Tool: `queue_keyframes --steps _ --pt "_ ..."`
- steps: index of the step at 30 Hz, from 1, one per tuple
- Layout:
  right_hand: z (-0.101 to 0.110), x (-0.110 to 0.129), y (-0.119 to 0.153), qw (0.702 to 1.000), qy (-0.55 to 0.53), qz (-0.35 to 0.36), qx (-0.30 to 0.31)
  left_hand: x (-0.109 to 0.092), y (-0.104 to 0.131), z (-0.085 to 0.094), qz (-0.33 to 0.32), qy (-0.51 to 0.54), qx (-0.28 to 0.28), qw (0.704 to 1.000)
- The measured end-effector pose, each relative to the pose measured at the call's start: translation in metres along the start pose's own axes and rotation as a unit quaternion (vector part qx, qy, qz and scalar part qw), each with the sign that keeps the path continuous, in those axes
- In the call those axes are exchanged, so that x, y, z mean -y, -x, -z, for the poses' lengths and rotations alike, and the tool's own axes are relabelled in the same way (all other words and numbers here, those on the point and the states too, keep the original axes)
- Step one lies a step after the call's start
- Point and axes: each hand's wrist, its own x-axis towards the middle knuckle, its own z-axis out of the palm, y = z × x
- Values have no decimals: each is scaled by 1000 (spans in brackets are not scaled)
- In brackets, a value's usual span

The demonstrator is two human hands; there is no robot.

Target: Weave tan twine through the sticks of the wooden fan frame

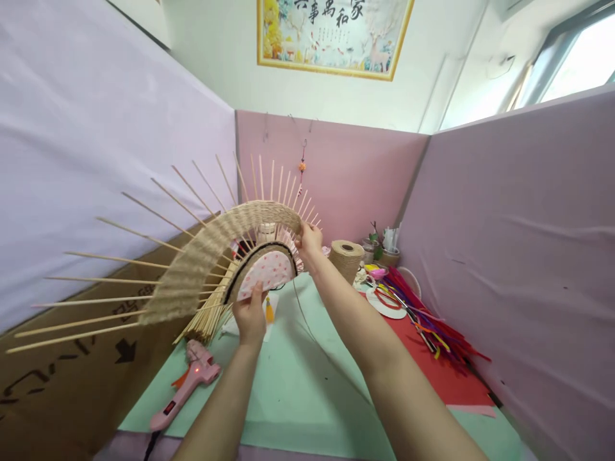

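A fan-shaped frame of thin wooden sticks carries a wide woven twine band [192, 266] and is held up above the table. At its centre is a half-round panel [269, 272], white with pink dots and edged in brown and black. My left hand [250, 317] grips the lower edge of this panel, thumb on its face. My right hand [310, 241] pinches the right end of the woven band. A loose strand of twine [307, 323] hangs from near the frame's right side and runs down toward my right forearm.
On the green tabletop [298, 410] lie a pink glue gun [185, 390] and a bundle of sticks [209, 314]. A twine spool [346, 256] stands behind my right arm. Coloured pipe cleaners [432, 320] and scissors lie at right. A cardboard box [96, 378] is at left; partitions surround the table.
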Motion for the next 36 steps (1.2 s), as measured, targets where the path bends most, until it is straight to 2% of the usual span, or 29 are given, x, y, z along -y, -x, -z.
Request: queue_keyframes --steps 3,5,8,11,13,15,18,21,23,25,27,30,32,36 --pt "33 17 14 999 28 10 21 -14 -4 5 8 48 -4 999" --pt "60 31 25 995 81 55 31 -24 -7 9 2 58 7 998" --pt "102 56 46 973 186 135 32 -38 -9 14 -6 64 38 997" --pt "137 79 66 955 240 169 29 -47 -7 18 -18 62 53 997" --pt "153 90 77 952 247 180 27 -53 -2 18 -36 61 47 996" --pt "162 95 86 953 240 183 28 -62 5 16 -65 60 31 996" --pt "161 99 97 957 219 187 35 -83 17 7 -111 66 15 992" --pt "158 105 109 958 201 203 28 -105 27 -4 -119 89 39 988" --pt "162 111 118 955 197 224 5 -112 30 -9 -101 105 60 987" --pt "176 116 129 948 202 244 -30 -110 32 -10 -76 109 79 988" --pt "197 119 141 943 219 243 -60 -99 31 -9 -40 103 102 989" --pt "236 119 161 941 260 203 -77 -79 31 -5 35 102 138 985" --pt "259 116 173 939 289 165 -88 -69 30 -4 83 114 142 980" --pt "287 113 197 932 313 134 -124 -61 25 -8 167 141 143 965"
